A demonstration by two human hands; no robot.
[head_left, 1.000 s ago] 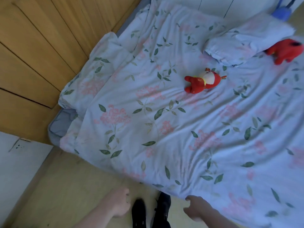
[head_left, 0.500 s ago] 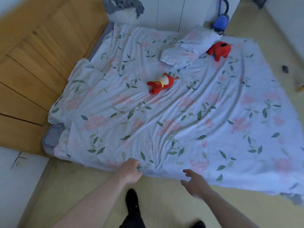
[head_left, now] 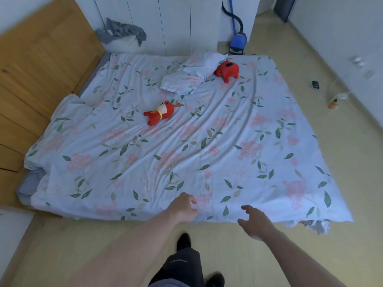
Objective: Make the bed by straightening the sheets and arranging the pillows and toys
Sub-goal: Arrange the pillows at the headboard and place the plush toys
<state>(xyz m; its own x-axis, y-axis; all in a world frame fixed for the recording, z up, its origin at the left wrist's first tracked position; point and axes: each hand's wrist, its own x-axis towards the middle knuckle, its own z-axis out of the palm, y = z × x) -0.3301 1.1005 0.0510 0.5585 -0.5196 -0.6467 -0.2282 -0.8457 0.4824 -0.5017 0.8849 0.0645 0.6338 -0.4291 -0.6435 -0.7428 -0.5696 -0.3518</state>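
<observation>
- Floral sheet [head_left: 207, 146] lay spread over the low bed, wrinkled through the middle; its near edge ran along the floor side, right near corner hanging rumpled off the mattress.
- Left hand [head_left: 183, 208] reached over the near edge of the sheet, fingers curled downward toward the fabric. Whether they actually gripped the cloth could not be told.
- Right hand [head_left: 256, 221] hovered just at the near edge, fingers spread and loosely bent, holding nothing.
- Floral pillow [head_left: 186, 78] sat crumpled near the far side of the bed, skewed rather than square.
- Large red plush toy [head_left: 228, 70] rested against the pillow's right end, touching it.
- Small red plush toy [head_left: 160, 112] lay on its side toward the bed's middle, well apart from the pillow.
- Second floral pillow [head_left: 68, 112] sat along the left edge beside the wooden panel [head_left: 41, 69].
- Grey bedding [head_left: 122, 37] was bunched in the far left corner.
- Blue vacuum cleaner [head_left: 238, 41] stood on the floor beyond the bed.
- Person's dark trouser leg [head_left: 182, 264] and shoes showed below, between the arms.
</observation>
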